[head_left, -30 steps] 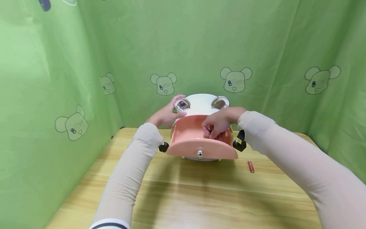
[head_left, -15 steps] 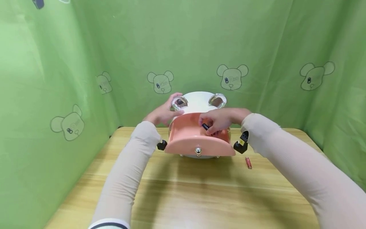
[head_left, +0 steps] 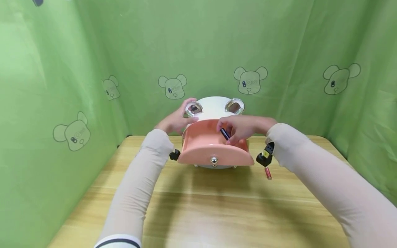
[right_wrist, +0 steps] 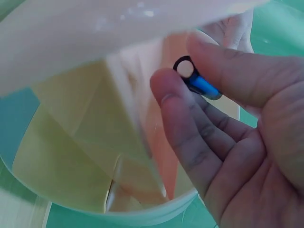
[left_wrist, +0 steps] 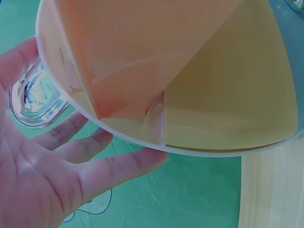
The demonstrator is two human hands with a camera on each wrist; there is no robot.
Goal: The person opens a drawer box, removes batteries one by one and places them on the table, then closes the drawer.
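A rounded box (head_left: pixel 214 107) with a white top carries a pulled-out pink drawer (head_left: pixel 215 151) with a silver knob (head_left: pixel 214 160). My left hand (head_left: pixel 177 119) rests on the box's left side, around one silver ring (head_left: pixel 193 108); in the left wrist view its fingers (left_wrist: pixel 121 171) lie straight and spread against the rim. Above the drawer, my right hand (head_left: pixel 240 127) pinches a small dark battery (head_left: pixel 225 134) between thumb and fingertips. The right wrist view shows that battery's blue side and pale round end. A red battery (head_left: pixel 268 173) lies on the table, right of the box.
The wooden table (head_left: pixel 204 213) runs from the box toward me. Green curtains (head_left: pixel 204 44) with bear drawings hang behind and at both sides. A second silver ring (head_left: pixel 234 106) stands at the box's right.
My right hand has come up out of the drawer's inside, and the dark battery now shows in its fingers. My left hand stays on the box. The view has shifted slightly.
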